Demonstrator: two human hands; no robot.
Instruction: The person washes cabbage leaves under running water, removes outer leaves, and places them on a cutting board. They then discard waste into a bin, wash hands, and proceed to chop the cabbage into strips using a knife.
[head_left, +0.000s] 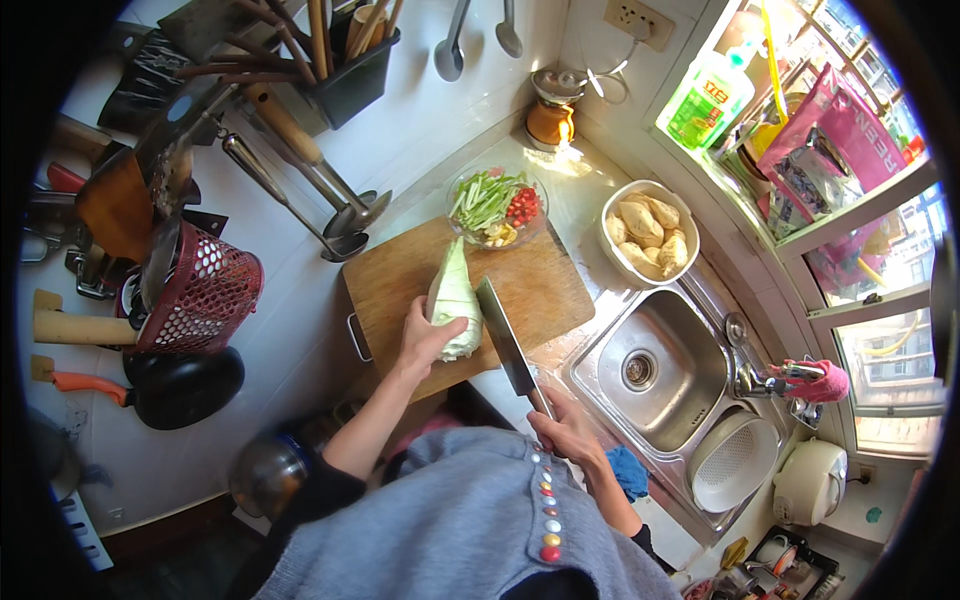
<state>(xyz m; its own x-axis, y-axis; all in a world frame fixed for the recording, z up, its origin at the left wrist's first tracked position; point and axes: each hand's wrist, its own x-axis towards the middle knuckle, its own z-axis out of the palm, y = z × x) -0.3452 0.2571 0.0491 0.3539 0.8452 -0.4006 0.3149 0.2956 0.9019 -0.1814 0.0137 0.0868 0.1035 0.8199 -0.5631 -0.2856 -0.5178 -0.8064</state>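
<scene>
My left hand grips a pale green wedge of cabbage, which lies with its narrow end pointing away from me on a wooden cutting board. In my right hand is the handle of a cleaver. Its broad blade rests at or just above the board, to the right of the cabbage and apart from it. Behind the cabbage, at the board's far edge, a glass bowl holds cut green stalks, chopped red chillies and yellowish pieces that look like garlic.
A white basin of peeled tubers stands right of the board. Nearer me is a steel sink with a faucet and a white strainer basket. A blue cloth lies by its edge. Ladles hang on the left wall.
</scene>
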